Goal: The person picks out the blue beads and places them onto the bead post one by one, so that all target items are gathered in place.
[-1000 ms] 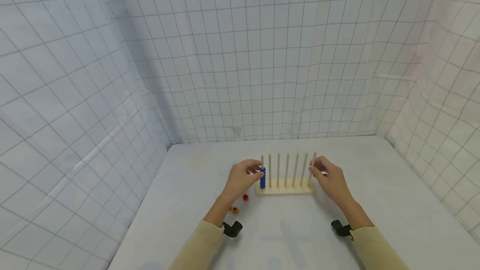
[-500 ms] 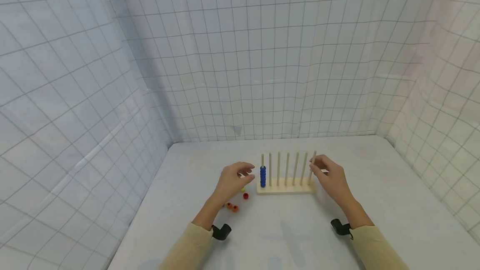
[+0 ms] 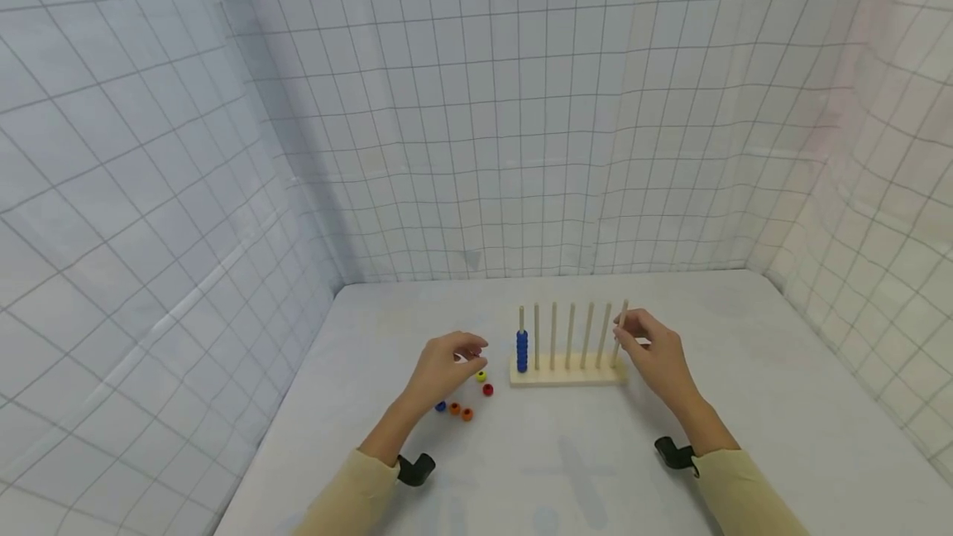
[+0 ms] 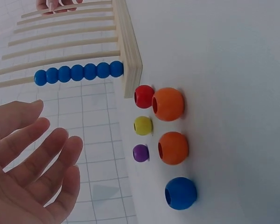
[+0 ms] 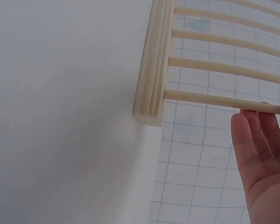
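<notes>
A wooden peg rack [image 3: 569,381] stands on the table with a row of upright pegs. Its leftmost peg carries a stack of several blue beads [image 3: 522,351]; the other pegs are bare. My left hand [image 4: 32,163] is off the rack's left side, fingers loosely bent and holding nothing. Close to it lie loose beads: a red bead [image 4: 144,96], a yellow bead [image 4: 143,126], a purple bead [image 4: 141,153], two orange beads [image 4: 173,148] and a blue bead [image 4: 181,193]. With thumb and fingertips my right hand [image 3: 658,354] pinches the rightmost peg [image 5: 214,100] along its upper part.
The white table [image 3: 581,470] runs back to a wall of white sheeting with a grid pattern [image 3: 521,147]. More gridded sheeting [image 3: 134,213] rises on the left, and another sheet on the right. Dark wrist cameras [image 3: 417,470] sit at both cuffs.
My left hand has let go of the blue stack and moved left and toward me, uncovering the loose beads. My right hand keeps its place on the rightmost peg.
</notes>
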`<state>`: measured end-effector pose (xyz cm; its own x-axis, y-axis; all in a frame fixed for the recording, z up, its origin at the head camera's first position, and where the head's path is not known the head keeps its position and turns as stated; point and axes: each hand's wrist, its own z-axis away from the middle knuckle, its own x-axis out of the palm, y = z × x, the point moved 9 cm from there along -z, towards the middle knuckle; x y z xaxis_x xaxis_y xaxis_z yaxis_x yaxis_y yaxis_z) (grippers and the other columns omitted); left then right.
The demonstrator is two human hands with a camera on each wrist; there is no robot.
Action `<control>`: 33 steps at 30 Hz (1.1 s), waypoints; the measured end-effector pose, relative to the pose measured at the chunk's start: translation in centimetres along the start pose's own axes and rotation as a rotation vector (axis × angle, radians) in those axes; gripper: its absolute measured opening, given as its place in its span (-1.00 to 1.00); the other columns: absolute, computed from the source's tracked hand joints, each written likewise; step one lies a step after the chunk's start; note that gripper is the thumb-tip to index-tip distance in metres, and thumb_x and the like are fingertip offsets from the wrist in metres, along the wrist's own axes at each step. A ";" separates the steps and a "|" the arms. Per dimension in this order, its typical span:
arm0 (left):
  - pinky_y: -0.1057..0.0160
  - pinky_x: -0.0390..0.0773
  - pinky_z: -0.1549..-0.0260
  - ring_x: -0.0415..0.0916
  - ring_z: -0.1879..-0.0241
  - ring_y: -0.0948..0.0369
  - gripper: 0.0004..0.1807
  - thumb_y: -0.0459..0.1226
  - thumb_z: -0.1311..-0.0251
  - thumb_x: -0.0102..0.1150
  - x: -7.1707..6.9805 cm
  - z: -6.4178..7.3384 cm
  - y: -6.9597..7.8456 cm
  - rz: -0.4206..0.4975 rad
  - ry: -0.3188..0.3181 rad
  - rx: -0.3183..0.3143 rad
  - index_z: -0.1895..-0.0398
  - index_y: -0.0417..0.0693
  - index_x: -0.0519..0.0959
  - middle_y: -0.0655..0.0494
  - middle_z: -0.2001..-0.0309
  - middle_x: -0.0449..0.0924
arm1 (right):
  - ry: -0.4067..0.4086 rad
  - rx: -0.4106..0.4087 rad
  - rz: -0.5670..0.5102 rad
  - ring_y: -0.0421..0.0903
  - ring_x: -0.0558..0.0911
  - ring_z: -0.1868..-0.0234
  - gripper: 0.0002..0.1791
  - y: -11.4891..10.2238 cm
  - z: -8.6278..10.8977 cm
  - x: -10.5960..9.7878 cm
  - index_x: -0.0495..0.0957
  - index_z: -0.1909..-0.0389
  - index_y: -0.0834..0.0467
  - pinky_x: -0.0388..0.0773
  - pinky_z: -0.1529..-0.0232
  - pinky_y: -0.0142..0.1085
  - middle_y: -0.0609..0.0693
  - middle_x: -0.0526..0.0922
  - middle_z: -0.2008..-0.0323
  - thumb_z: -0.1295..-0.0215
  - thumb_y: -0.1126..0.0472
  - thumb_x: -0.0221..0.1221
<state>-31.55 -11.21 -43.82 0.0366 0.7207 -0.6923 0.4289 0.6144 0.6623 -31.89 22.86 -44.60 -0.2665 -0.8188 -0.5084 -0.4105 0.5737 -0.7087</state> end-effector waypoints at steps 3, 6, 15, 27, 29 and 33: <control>0.04 0.62 0.09 0.60 0.22 0.26 -0.73 -0.28 -0.24 0.38 -0.1 0.5 -0.4 -0.005 -0.014 -0.008 0.00 -0.07 0.69 0.07 0.16 0.70 | -0.006 0.002 -0.007 -0.19 0.66 0.13 -0.85 0.0 0.1 0.1 0.58 0.06 -0.04 0.62 0.23 -0.32 -0.18 0.68 0.24 -0.45 0.04 0.22; 0.01 0.62 0.09 0.59 0.23 0.26 -0.75 -0.30 -0.24 0.37 -0.1 0.9 -1.0 -0.007 -0.027 -0.011 0.02 -0.08 0.69 0.04 0.14 0.71 | -0.012 0.008 -0.019 -0.19 0.66 0.13 -0.85 0.1 0.2 0.2 0.57 0.06 -0.07 0.63 0.22 -0.31 -0.17 0.69 0.23 -0.45 0.02 0.21; 0.04 0.60 0.07 0.60 0.17 0.20 -0.75 -0.28 -0.24 0.38 -0.4 2.6 -3.0 -0.020 -0.075 -0.042 0.02 -0.10 0.70 0.05 0.09 0.70 | -0.005 0.022 -0.003 -0.22 0.65 0.13 -0.86 0.3 0.3 0.2 0.57 0.05 -0.11 0.62 0.20 -0.29 -0.23 0.68 0.22 -0.44 0.01 0.22; 0.15 0.59 0.17 0.58 0.14 0.12 -0.78 -0.33 -0.22 0.37 -1.1 4.2 -5.3 0.005 -0.134 -0.113 0.07 -0.07 0.72 0.10 0.11 0.69 | -0.012 -0.008 -0.021 -0.20 0.66 0.21 -0.83 0.5 0.0 0.2 0.58 0.06 0.05 0.63 0.26 -0.34 -0.20 0.67 0.26 -0.44 0.08 0.23; 0.19 0.59 0.23 0.57 0.14 0.12 -0.78 -0.33 -0.20 0.38 -1.0 4.4 -5.8 0.009 -0.150 -0.125 0.07 -0.06 0.72 0.12 0.12 0.69 | -0.011 -0.011 -0.016 -0.20 0.66 0.21 -0.83 0.5 -0.1 0.1 0.58 0.06 0.05 0.62 0.26 -0.34 -0.20 0.67 0.26 -0.44 0.08 0.23; 0.24 0.56 0.31 0.55 0.18 0.15 -0.76 -0.34 -0.16 0.41 -0.6 4.7 -6.6 0.003 -0.199 -0.134 0.09 -0.02 0.72 0.19 0.16 0.67 | -0.009 -0.011 -0.009 -0.20 0.66 0.22 -0.84 0.6 -0.1 0.1 0.58 0.07 0.03 0.62 0.26 -0.33 -0.20 0.67 0.27 -0.44 0.09 0.24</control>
<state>-30.19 -17.22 -49.13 0.2208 0.6529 -0.7245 0.3057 0.6591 0.6871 -32.22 23.11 -45.00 -0.2554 -0.8235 -0.5066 -0.4220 0.5664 -0.7079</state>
